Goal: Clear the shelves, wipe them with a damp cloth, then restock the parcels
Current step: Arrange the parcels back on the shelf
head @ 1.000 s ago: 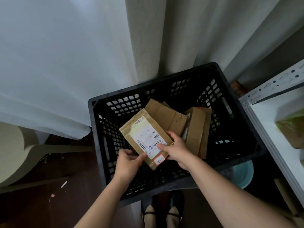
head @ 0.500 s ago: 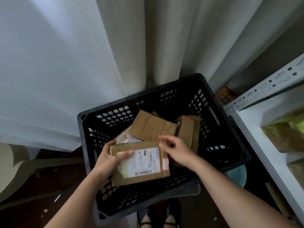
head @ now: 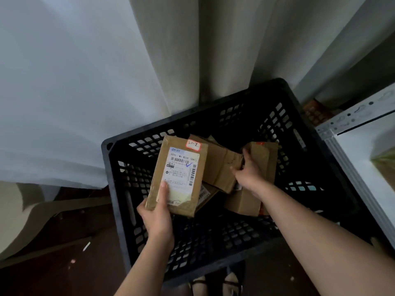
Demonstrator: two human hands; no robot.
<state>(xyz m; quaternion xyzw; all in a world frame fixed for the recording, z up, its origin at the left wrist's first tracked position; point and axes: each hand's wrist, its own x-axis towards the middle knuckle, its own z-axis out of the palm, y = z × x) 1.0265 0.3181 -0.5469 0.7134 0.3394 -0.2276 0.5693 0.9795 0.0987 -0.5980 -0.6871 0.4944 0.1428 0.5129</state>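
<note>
A black perforated plastic crate [head: 119,189] stands on the floor below me with several brown cardboard parcels in it. My left hand [head: 159,216] grips the near end of a flat labelled parcel [head: 179,174], thumb on its white shipping label, and holds it above the crate's left side. My right hand [head: 249,169] reaches into the crate and its fingers curl round the edge of a plain brown parcel [head: 220,167]. A taller brown box [head: 263,159] stands behind that hand. The white shelf [head: 359,159] lies at the right edge.
Grey curtains [head: 149,60] hang behind the crate. The metal shelf upright [head: 350,120] with slotted holes sits at the right, and a greenish parcel [head: 384,165] lies on the shelf. A pale rounded piece of furniture [head: 19,212] stands at the left. My shoes [head: 215,285] show below the crate.
My left hand has taken the labelled parcel alone and turned it upright toward the crate's left side. My right hand let go of it and moved right onto the plain brown parcel.
</note>
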